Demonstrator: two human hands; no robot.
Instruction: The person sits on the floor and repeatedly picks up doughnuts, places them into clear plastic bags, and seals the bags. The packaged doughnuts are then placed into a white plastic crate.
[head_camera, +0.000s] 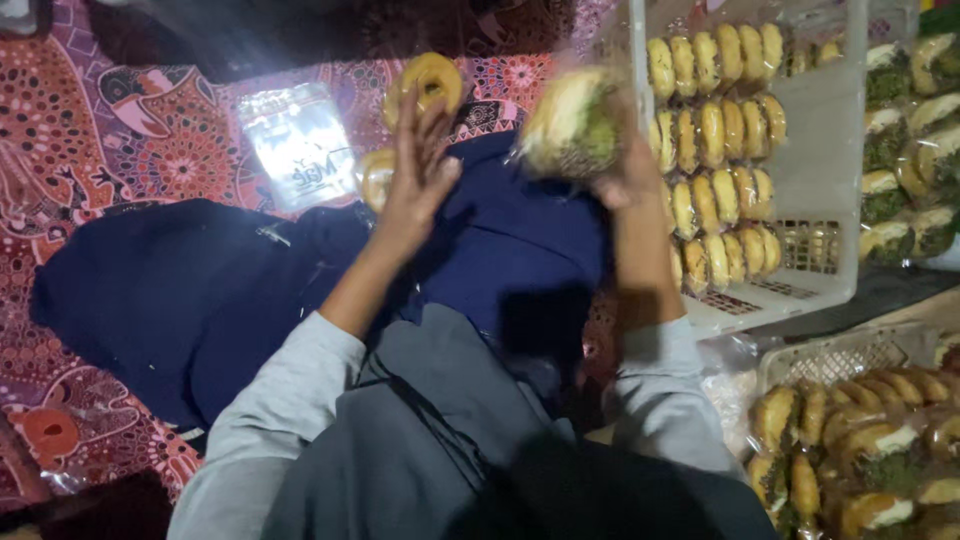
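Two hands: right hand (625, 175) grips wrapped doughnut (572, 122) (left hand (418, 180) beside).

Doughnut rows (715, 150) in crate (830, 150) right of pouch (300, 145) on mat (90, 130).

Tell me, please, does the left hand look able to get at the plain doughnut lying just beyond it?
Probably yes: the left hand is open and empty, its fingertips beside the doughnut, with nothing between them.

Motion-blurred wrapped doughnut (572, 122) in right hand (625, 175); basket (830, 365) edge-cropped.
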